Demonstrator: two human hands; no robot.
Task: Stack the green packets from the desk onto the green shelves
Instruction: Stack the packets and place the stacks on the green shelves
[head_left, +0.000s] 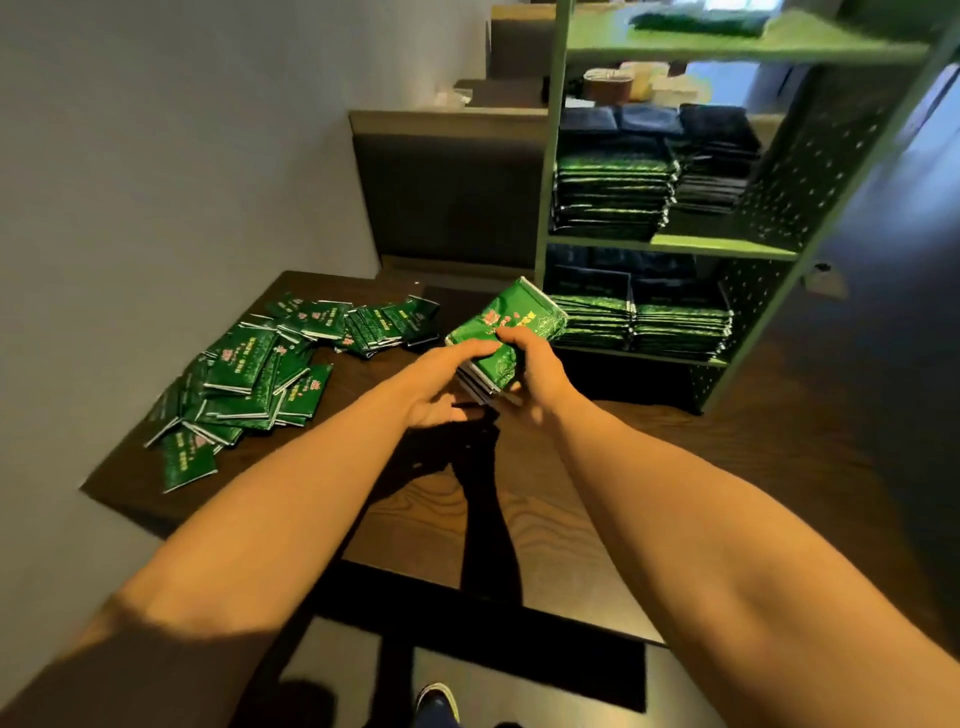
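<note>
Both hands hold a small bundle of green packets (511, 325) above the dark wooden desk (415, 499), just in front of the green shelves (670, 244). My left hand (441, 384) grips the bundle from the left and below. My right hand (532, 369) grips it from the right, thumb on the top packet. A loose heap of green packets (260, 374) lies spread over the desk's left part. Neat stacks of green packets (613, 192) fill the middle shelf, and more stacks (675, 325) sit on the lower shelf.
A pale wall runs along the desk's left side. Behind the desk stands a dark cabinet (447, 197). Dark blue packets (717, 171) are piled at the right of the middle shelf. The top shelf (727, 47) carries a green item. My shoe (439, 701) shows on the floor below.
</note>
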